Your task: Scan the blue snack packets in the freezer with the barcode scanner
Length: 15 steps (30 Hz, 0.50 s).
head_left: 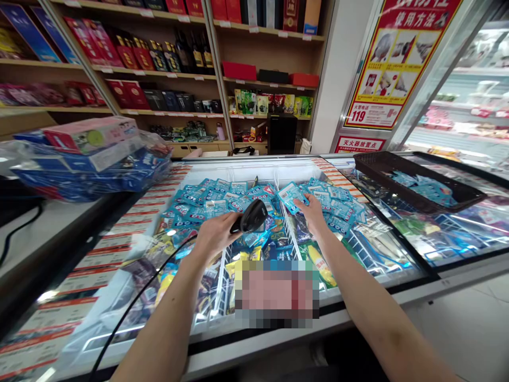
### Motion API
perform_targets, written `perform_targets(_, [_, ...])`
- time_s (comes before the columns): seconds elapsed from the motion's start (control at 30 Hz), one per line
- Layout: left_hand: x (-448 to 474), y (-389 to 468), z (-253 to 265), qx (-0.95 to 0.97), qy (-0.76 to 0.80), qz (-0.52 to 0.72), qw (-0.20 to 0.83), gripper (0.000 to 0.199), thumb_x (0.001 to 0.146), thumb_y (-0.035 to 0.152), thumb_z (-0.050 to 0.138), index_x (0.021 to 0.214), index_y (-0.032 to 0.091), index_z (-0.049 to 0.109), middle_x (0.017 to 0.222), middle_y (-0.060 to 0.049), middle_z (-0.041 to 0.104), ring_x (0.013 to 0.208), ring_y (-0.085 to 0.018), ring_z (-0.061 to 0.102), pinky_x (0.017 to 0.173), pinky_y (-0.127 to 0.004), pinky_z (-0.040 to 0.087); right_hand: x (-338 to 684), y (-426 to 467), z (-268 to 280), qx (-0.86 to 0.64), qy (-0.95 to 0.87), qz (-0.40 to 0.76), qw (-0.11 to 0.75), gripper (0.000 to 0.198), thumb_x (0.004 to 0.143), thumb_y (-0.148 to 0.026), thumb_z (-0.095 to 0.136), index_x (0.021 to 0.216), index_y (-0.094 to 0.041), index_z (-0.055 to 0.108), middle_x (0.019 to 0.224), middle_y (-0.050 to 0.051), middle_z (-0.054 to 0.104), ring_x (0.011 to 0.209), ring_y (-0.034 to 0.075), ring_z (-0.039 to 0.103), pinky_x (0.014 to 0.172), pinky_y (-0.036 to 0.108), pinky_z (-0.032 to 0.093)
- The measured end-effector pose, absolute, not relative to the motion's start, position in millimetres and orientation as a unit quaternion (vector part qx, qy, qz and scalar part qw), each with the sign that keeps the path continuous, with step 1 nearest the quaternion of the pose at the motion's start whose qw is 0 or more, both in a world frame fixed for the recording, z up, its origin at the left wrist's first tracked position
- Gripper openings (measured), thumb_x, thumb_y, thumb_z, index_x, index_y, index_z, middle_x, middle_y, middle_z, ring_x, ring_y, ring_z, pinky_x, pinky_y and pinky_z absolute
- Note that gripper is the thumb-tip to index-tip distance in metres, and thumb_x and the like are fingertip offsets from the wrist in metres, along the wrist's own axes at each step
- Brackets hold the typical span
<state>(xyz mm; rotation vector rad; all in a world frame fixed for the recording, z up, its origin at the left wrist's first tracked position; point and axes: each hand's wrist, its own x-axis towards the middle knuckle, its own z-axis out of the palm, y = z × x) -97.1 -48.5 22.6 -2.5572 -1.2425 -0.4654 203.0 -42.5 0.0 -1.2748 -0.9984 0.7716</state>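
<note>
My left hand [217, 233] is closed round a black corded barcode scanner [254, 215], its head tilted toward the right over the glass-topped freezer [238, 331]. My right hand [312, 212] pinches the edge of a blue packet [291, 196] with printed white areas. Many similar blue packets [191, 199] lie spread in a layer on the glass left of the scanner, and more blue packets [338, 207] lie to the right of my right hand. Below the glass, colourful bagged goods sit between white wire dividers [292, 233].
A dark brown tray [449, 204] with some blue packets stands at the right. Plastic-wrapped boxes [91, 154] are stacked at the left. The scanner's black cord [135, 302] runs past my left forearm. Behind are shelves [170, 74] of bottles and boxes, and a red fire notice [397, 63].
</note>
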Motion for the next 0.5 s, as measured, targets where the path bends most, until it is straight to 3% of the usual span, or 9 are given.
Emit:
perform_targets(0.23, [-94.1,-50.2,21.2,-0.88,-0.427,-0.164,0.125,0.036,0.081,0.038,0.049,0.114,0.023,0.053,0.106,-0.004,0.066,0.087,-0.021,0.063,0.062,-0.028,0.043,205.6,-34.0,-13.5,-0.605,-0.546,0.163,0.556,0.035,0.073,-0.045,0.059,0.097,-0.019,0.059,0.097,0.005,0.063,0.082,0.02,0.055,0.077,0.036,0.046])
perform_targets(0.5, [-93.0,-52.4,23.5,-0.884,-0.428,-0.152,0.111,0.037,0.08,0.037,0.048,0.114,0.022,0.053,0.105,-0.006,0.066,0.087,-0.022,0.063,0.061,-0.028,0.042,207.0,-30.1,-18.0,-0.608,-0.58,0.143,0.523,0.037,0.078,-0.044,0.053,0.105,-0.019,0.058,0.101,0.007,0.063,0.085,0.023,0.056,0.076,0.036,0.045])
